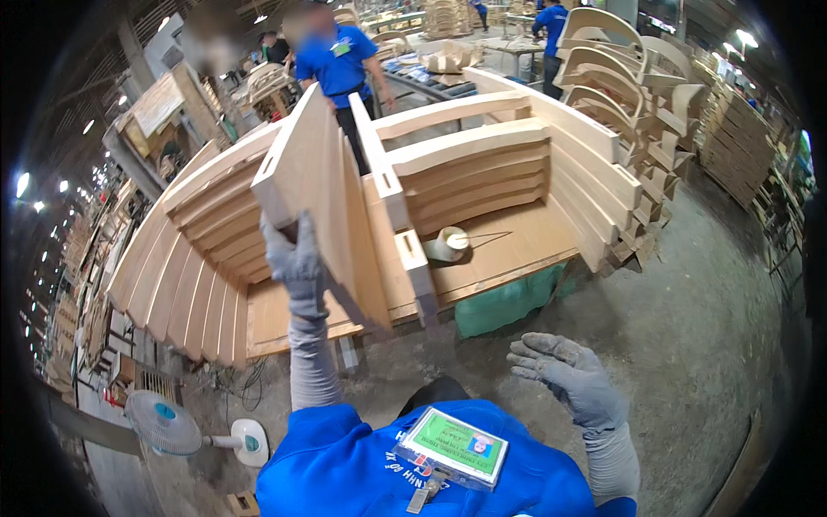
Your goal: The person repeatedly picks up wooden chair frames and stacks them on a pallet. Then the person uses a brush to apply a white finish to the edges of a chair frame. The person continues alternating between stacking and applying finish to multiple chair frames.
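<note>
Two gloved hands work above a low wooden worktop [517,250] of pale planks. Both gloves are grey knit fabric, slightly fuzzy, running into grey sleeves. The left hand [297,267] is raised and its fingers [303,231] are clenched around the lower edge of a flat wooden panel [310,185], which is held up tilted, its top leaning away from the person. This panel is smooth, light-coloured, rectangular, with a thick squared end showing at its upper left corner. A second, similar board [366,250] stands just behind it, seemingly touching.

The right hand [564,370] hovers lower, well apart from the panel, palm up with its fingers released and loosely spread, grasping nothing.

On the worktop lie two groups of curved wooden slats: one fanned row [185,276] on the left, ribbed in look, and one stack [469,164] at the back, bowed gently like chair backs. A long pale rail with rectangular slots [392,194] leans between them. One small whitish cup-like container [448,244] lies on the planks, with a thin stick resting beside it. Green sheeting [508,306] hangs under the worktop's front edge.

The floor [689,345] is rough grey concrete. One white electric fan with a teal hub [164,424] stands at lower left. A badge in a clear holder [452,446] hangs on the person's blue shirt. One other person in a blue shirt [340,65] stands beyond the worktop, and more curved wooden parts [612,77] are piled at upper right.
</note>
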`<state>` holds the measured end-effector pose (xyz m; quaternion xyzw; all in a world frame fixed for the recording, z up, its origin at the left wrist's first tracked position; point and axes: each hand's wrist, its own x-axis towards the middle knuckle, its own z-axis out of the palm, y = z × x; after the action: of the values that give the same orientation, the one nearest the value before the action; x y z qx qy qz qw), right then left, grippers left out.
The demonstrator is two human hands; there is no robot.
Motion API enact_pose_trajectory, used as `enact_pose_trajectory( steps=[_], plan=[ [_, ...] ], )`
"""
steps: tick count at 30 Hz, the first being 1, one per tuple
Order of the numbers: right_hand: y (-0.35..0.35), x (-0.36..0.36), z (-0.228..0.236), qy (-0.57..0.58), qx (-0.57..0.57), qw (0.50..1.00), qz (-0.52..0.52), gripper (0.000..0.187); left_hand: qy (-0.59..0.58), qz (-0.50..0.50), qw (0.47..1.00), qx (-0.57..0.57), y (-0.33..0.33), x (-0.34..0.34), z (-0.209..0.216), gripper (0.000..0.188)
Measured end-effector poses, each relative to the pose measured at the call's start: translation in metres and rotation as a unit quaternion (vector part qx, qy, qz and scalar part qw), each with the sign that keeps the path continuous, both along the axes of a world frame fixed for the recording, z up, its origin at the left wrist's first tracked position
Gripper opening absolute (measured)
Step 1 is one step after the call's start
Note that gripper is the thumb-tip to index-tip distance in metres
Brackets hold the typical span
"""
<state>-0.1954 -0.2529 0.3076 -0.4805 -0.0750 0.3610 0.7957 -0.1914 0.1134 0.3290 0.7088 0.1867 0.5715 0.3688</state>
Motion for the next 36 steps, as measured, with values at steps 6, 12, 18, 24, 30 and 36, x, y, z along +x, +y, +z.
enact_pose_trajectory(
  steps=[6, 12, 18, 24, 30, 36],
  plan=[
    [-0.042, 0.040, -0.057, 0.091, 0.073, 0.989, -0.090, 0.038, -0.043, 0.080, 0.995, 0.051, 0.007, 0.001, -0.008, 0.032],
    [-0.097, 0.057, -0.143, 0.210, 0.085, 0.954, -0.196, 0.032, -0.061, 0.212, 0.973, 0.075, 0.001, 0.013, -0.010, 0.030],
    [-0.152, 0.092, -0.210, 0.317, 0.000, 0.932, -0.175, 0.030, -0.007, 0.311, 0.946, 0.095, -0.013, 0.018, -0.003, 0.029],
    [-0.079, 0.180, -0.178, 0.094, -0.038, 0.995, -0.005, 0.037, -0.046, 0.278, 0.957, 0.076, -0.002, 0.013, -0.010, 0.027],
    [0.017, 0.258, -0.185, 0.171, -0.006, 0.975, 0.142, 0.035, 0.005, 0.302, 0.950, 0.075, -0.007, 0.010, -0.010, 0.029],
    [0.099, 0.344, -0.264, 0.250, 0.029, 0.951, 0.181, 0.037, 0.038, 0.311, 0.950, 0.008, -0.033, 0.002, -0.029, 0.030]
  ],
)
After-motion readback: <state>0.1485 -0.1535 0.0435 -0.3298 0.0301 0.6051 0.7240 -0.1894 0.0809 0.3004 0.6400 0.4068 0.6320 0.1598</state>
